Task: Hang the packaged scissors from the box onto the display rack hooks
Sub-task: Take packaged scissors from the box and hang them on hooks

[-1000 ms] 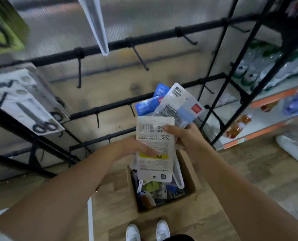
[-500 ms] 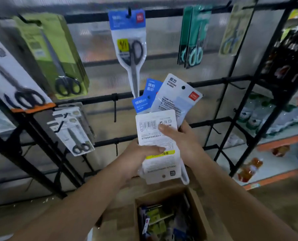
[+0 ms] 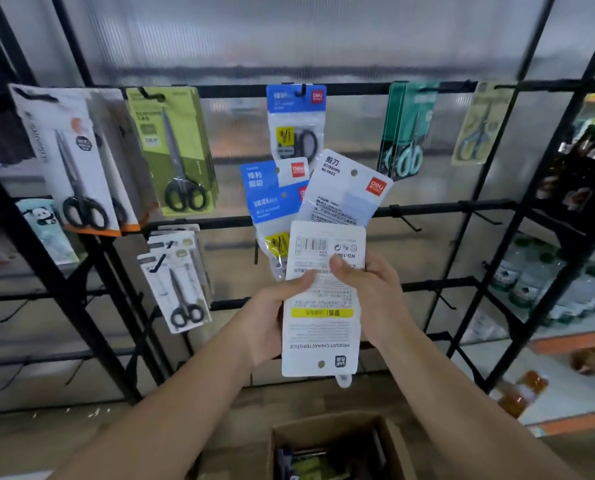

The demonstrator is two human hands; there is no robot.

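Several packs already hang on the rack [image 3: 324, 89]; your left hand [image 3: 272, 317] and right hand [image 3: 375, 292] pinch a fanned stack of packaged scissors [image 3: 322, 327]; the box [image 3: 337, 448] holds more.

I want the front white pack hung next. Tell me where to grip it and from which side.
The front white pack is upside down, with its hang hole at the bottom end. Pinch the lower edge beside that hole, coming from below with the left hand, then turn it over. The right hand keeps holding the fan of packs behind it.
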